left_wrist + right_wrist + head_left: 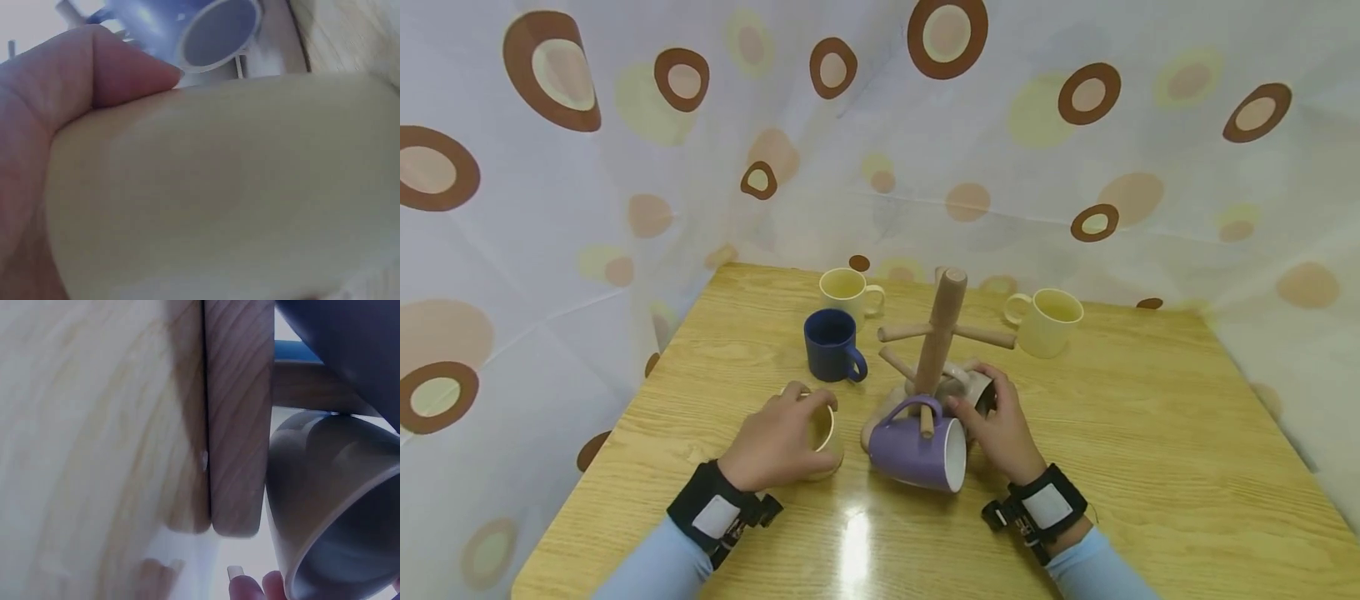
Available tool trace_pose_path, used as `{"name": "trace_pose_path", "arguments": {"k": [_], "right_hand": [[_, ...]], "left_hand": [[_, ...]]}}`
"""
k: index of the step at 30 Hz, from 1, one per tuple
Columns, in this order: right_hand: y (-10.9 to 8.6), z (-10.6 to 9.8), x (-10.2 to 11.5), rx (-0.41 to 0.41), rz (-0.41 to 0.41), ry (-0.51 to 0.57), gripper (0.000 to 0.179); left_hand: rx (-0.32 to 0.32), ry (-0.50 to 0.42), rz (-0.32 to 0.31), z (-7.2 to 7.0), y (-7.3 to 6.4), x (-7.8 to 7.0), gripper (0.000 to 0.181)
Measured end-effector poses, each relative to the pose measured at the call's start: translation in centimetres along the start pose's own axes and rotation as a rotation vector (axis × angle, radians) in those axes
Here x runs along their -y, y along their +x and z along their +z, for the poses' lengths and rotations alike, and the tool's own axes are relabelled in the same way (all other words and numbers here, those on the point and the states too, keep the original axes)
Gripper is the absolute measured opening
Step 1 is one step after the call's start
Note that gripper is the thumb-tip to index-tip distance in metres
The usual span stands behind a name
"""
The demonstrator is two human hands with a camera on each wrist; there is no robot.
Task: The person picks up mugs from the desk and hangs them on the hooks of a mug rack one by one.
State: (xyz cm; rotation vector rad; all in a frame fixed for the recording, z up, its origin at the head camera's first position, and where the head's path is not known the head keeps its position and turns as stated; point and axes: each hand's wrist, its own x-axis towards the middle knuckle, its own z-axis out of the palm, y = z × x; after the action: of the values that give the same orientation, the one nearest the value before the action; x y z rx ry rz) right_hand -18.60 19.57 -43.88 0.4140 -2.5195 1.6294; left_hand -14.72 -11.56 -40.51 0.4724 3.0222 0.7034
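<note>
My left hand [778,442] grips a pale yellow mug [212,187] by its sides from above, left of the wooden mug tree [942,325]. A purple mug [908,452] hangs by its handle on the tree's front peg, mouth facing right. Just behind it, my right hand [1006,429] holds a light grey mug [300,481] at its rim, with thumb and fingers on opposite sides. That mug lies sideways by a lower peg, above the tree's base [237,425], its handle against the post. The purple mug hides part of it in the head view.
Behind the left hand stands a dark blue mug [831,354], with a pale yellow mug [844,287] farther back. Another yellow mug [1048,329] stands upright at the back right. Bare upper pegs [985,337] stick out from the tree. A patterned curtain [880,150] borders the wooden table [1165,467].
</note>
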Motion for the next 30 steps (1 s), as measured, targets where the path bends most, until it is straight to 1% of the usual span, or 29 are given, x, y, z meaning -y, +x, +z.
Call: {"name": "trace_pose_path", "arguments": {"k": [2,3,5,7,8,9,10,12,14,15,16,17,18,19,20,21,23,25,27,28,29,30], "right_hand": [[0.0,-0.2,-0.7,0.005,0.012,-0.021,0.061],[0.0,-0.3,-0.8,0.009,0.023,-0.022,0.063],[-0.2,-0.6,-1.0,0.012,0.04,-0.038,0.067],[-0.5,-1.0,-0.9,-0.001,0.052,-0.042,0.067],[-0.7,-1.2,-0.8,-0.024,0.05,-0.045,0.067],[-0.9,-1.5,-0.7,-0.066,0.038,-0.044,0.065],[-1.1,-1.7,-0.5,-0.125,0.012,-0.04,0.062],[-1.5,-2.2,0.1,-0.275,-0.079,-0.034,0.057],[-2.0,-2.5,1.1,-0.436,-0.254,-0.031,0.05],[-2.1,-2.5,1.6,-0.497,-0.357,-0.033,0.045],[-2.4,-2.4,2.4,-0.53,-0.456,-0.035,0.042],[-2.6,-2.2,3.3,-0.531,-0.548,-0.036,0.039],[-2.9,-1.9,4.1,-0.5,-0.629,-0.026,0.038],[-3.3,-1.5,5.1,-0.441,-0.689,-0.009,0.039],[-3.7,-1.0,6.1,-0.361,-0.718,0.014,0.042],[-4.2,-0.6,7.0,-0.266,-0.719,0.036,0.047],[-5.1,0.3,8.7,-0.068,-0.679,0.095,0.058],[-6.0,1.0,9.8,0.073,-0.6,0.112,0.066],[-6.5,1.3,10.4,0.169,-0.509,0.136,0.07],[-6.6,1.4,10.5,0.202,-0.471,0.155,0.072],[-6.7,1.5,10.5,0.23,-0.428,0.176,0.076],[-6.8,1.5,10.5,0.237,-0.407,0.18,0.079]], "left_hand": [[-0.038,-0.087,0.024,-0.4,-0.5,0.2,0.058],[-0.058,-0.141,0.047,-0.6,-0.9,0.3,0.058],[-0.101,-0.263,0.116,-1.2,-1.5,0.3,0.058],[-0.142,-0.383,0.209,-1.9,-2.1,0.1,0.059],[-0.16,-0.435,0.258,-2.2,-2.4,-0.1,0.059],[-0.175,-0.485,0.308,-2.6,-2.6,-0.3,0.06],[-0.192,-0.531,0.356,-3.0,-2.8,-0.6,0.06],[-0.211,-0.619,0.441,-3.5,-3.1,-1.2,0.061],[-0.218,-0.694,0.523,-3.9,-3.4,-1.9,0.061],[-0.221,-0.725,0.566,-4.0,-3.5,-2.2,0.061],[-0.224,-0.749,0.606,-4.1,-3.5,-2.6,0.062],[-0.226,-0.77,0.645,-4.1,-3.5,-3.0,0.063],[-0.229,-0.782,0.685,-4.1,-3.5,-3.5,0.063],[-0.236,-0.785,0.72,-4.0,-3.5,-4.0,0.064],[-0.242,-0.781,0.756,-4.0,-3.4,-4.5,0.064],[-0.251,-0.769,0.796,-3.9,-3.3,-5.1,0.063],[-0.282,-0.724,0.873,-3.9,-3.0,-6.4,0.063],[-0.33,-0.649,0.949,-3.8,-2.8,-7.5,0.063],[-0.39,-0.573,1.013,-3.8,-2.6,-8.4,0.062],[-0.419,-0.539,1.031,-3.8,-2.6,-8.8,0.062],[-0.446,-0.51,1.043,-3.8,-2.6,-9.0,0.062],[-0.467,-0.488,1.052,-3.8,-2.6,-9.1,0.062]]}}
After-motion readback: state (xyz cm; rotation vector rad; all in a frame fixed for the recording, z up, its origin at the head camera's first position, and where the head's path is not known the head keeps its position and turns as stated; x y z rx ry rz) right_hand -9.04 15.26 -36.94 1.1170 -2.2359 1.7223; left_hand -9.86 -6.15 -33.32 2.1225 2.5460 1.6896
